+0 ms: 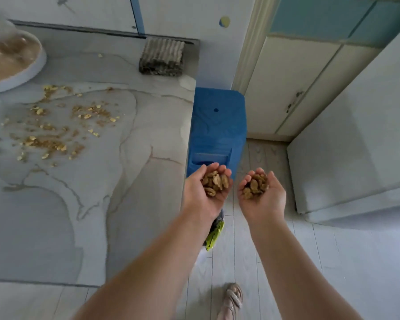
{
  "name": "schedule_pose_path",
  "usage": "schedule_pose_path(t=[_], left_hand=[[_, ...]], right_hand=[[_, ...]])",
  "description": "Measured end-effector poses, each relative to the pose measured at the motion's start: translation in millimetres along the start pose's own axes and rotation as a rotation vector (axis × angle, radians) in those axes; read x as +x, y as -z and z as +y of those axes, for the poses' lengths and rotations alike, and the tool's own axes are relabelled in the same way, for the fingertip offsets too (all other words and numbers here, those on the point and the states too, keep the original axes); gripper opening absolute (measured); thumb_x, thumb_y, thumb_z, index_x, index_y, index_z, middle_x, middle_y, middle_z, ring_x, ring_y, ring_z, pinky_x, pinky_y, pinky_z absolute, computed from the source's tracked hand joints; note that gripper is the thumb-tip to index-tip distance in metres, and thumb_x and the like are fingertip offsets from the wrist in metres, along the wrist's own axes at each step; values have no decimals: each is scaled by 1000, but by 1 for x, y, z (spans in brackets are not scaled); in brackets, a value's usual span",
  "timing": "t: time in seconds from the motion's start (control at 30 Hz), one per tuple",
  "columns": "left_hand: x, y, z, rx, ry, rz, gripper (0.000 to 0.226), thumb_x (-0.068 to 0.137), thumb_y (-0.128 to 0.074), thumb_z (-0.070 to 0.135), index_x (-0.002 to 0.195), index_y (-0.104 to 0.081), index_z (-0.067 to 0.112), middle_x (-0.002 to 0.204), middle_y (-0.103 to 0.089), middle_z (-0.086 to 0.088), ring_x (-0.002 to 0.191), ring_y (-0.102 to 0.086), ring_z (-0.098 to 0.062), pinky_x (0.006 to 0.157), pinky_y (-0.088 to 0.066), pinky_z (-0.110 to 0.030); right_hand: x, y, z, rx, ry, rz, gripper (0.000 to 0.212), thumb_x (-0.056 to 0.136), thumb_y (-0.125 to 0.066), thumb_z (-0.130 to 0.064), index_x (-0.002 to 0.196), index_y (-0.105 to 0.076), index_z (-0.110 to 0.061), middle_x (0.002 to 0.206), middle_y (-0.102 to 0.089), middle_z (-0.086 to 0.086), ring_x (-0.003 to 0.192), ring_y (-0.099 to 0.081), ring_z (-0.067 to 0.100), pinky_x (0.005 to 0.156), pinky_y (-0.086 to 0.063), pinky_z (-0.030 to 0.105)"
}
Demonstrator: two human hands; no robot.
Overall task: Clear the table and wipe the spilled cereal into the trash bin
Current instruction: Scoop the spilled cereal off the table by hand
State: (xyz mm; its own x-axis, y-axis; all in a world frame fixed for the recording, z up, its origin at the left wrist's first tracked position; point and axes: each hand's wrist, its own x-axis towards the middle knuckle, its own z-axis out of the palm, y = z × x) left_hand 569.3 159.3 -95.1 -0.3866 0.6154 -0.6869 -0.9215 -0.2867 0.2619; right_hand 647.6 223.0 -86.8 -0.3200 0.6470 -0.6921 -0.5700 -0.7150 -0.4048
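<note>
Both palms up, lower centre of the frame, just off the table (136,204) edge. My left hand (206,192) has its fingers curled up and pressed together into a cup round a heap of cereal (215,183). My right hand (262,195) cups a second heap (255,187) the same way.

Light, dry, brittle stuff, I'd say: squeeze and it crumbles, tilt and it slides off. So I'd carry it from underneath, level. A loose pile has no long axis; the flakes lie every way. My fingertips aim up-frame at the blue plastic box (217,125). Is that the bin? Can't tell.

More spilled flakes (53,135) spread across the table at left, the patch running up-frame towards the dish (16,72). A cloth (162,57) sits top centre.
</note>
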Motion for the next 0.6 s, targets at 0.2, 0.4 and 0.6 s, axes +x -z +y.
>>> schedule_pose_path(t=[0.2,0.4,0.6], left_hand=[[18,32,-52,-153,-74,116,28,93,-44,18,76,-61,4,72,-63,-12,66,-62,-23,63,-55,-30],[89,88,-89,-209,-101,276,28,94,-43,20,79,-61,4,73,-63,-13,69,-61,-24,67,-54,-33],[174,173,-115,-261,-174,421,27,95,-42,18,88,-62,1,85,-63,-16,80,-62,-26,79,-52,-37]], right_hand=[[38,38,-10,-137,-108,13,25,94,-42,-25,80,-56,-10,67,-56,4,53,-53,15,51,-47,22],[124,94,29,-150,-207,-12,29,97,-38,-24,78,-55,-10,66,-57,5,58,-55,17,62,-46,27],[216,168,88,-194,-327,-51,28,93,-36,-21,74,-55,-12,71,-57,4,63,-56,18,73,-44,29]])
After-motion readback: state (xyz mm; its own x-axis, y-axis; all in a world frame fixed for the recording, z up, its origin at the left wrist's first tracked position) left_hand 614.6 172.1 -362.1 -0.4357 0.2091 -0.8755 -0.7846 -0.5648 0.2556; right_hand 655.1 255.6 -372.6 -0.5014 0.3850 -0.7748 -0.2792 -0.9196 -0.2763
